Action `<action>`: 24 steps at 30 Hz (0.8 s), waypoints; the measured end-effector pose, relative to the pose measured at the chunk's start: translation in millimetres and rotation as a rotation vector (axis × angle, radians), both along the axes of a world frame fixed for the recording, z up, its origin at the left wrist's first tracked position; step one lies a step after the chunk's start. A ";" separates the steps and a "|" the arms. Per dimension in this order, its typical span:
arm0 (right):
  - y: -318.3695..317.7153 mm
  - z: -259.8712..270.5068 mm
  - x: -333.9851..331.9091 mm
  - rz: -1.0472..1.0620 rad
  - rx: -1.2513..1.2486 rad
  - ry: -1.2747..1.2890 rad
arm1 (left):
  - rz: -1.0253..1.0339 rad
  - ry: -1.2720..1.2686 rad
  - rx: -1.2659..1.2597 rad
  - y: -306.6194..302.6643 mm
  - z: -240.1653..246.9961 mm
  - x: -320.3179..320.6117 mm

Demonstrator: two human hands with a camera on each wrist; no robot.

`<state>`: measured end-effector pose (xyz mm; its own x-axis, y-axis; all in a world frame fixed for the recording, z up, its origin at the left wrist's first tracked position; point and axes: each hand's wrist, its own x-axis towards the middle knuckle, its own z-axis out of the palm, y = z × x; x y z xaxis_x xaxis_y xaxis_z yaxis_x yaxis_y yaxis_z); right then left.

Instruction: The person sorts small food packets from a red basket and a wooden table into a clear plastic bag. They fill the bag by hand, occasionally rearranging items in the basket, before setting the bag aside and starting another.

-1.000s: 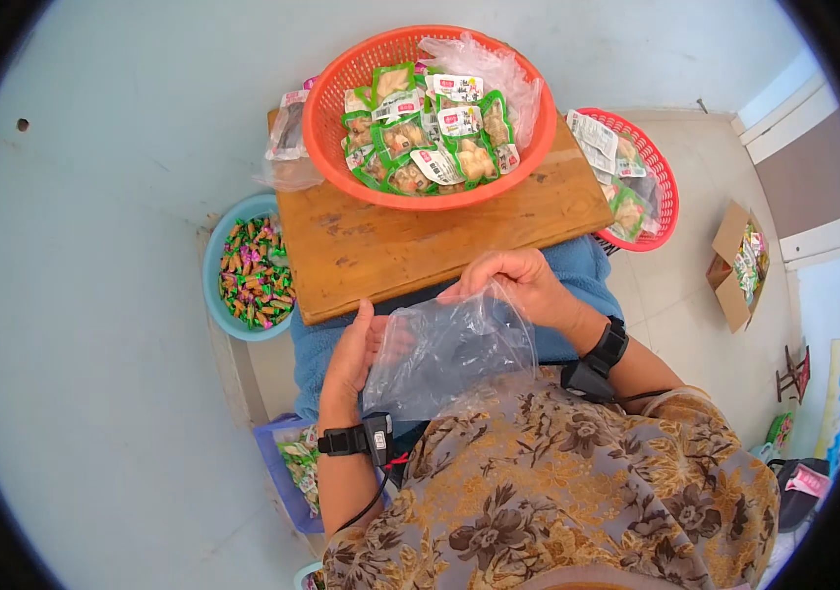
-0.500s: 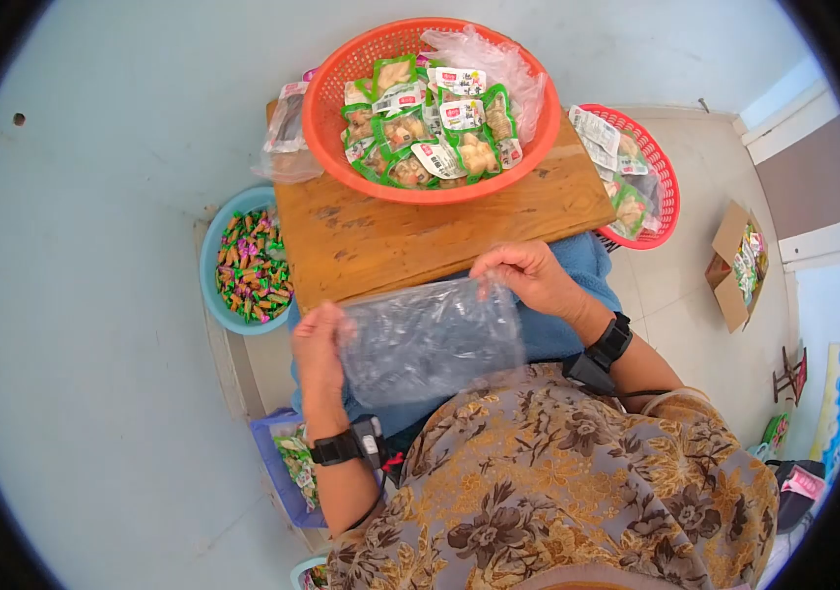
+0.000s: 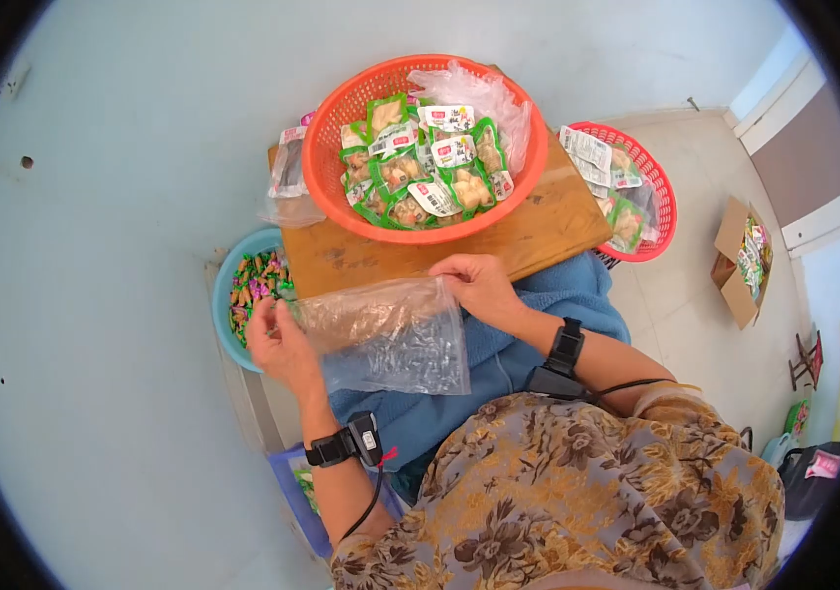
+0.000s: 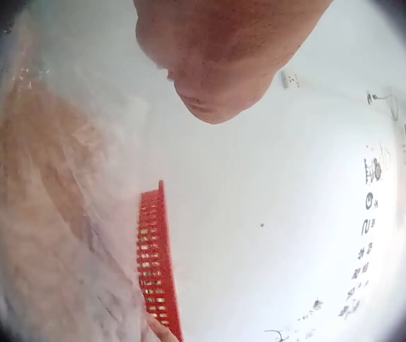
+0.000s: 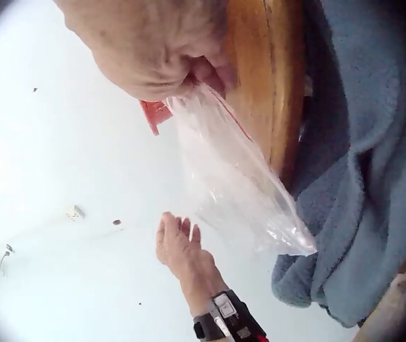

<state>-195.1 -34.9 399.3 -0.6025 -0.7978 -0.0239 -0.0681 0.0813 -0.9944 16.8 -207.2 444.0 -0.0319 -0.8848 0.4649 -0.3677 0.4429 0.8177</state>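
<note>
A clear plastic bag is stretched sideways over the lap, in front of the wooden board. My right hand pinches its upper right corner; in the right wrist view the bag hangs flat from those fingers. My left hand is at the bag's left end, fingers loosely extended and apart. The right wrist view shows the left hand with its fingers raised beside the bag's edge. In the left wrist view, the bag blurs across the left side.
An orange basket of green-edged snack packets stands on the wooden board. Left of it is a blue basin of wrapped sweets. A red basket with packets and a cardboard box stand to the right. A blue cloth covers the lap.
Both hands have moved left with the bag, the left hand farther, pulling it out wide. The left fingers, curled on the bag's edge half a second ago, are now loosened.
</note>
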 end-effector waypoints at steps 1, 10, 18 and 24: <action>-6.1 -3.5 0.8 -0.033 0.004 0.041 | -0.007 0.001 -0.004 3.0 9.6 -2.6; -42.2 -11.6 8.4 -0.093 0.102 0.087 | -0.365 -0.660 -0.206 122.5 5.4 -37.0; -40.9 -7.8 15.1 -0.082 0.022 0.277 | -0.283 -0.732 -0.121 115.6 -25.9 -35.1; -27.2 -14.7 9.1 0.074 0.049 0.664 | -0.199 -0.516 -0.102 95.2 -26.2 -28.4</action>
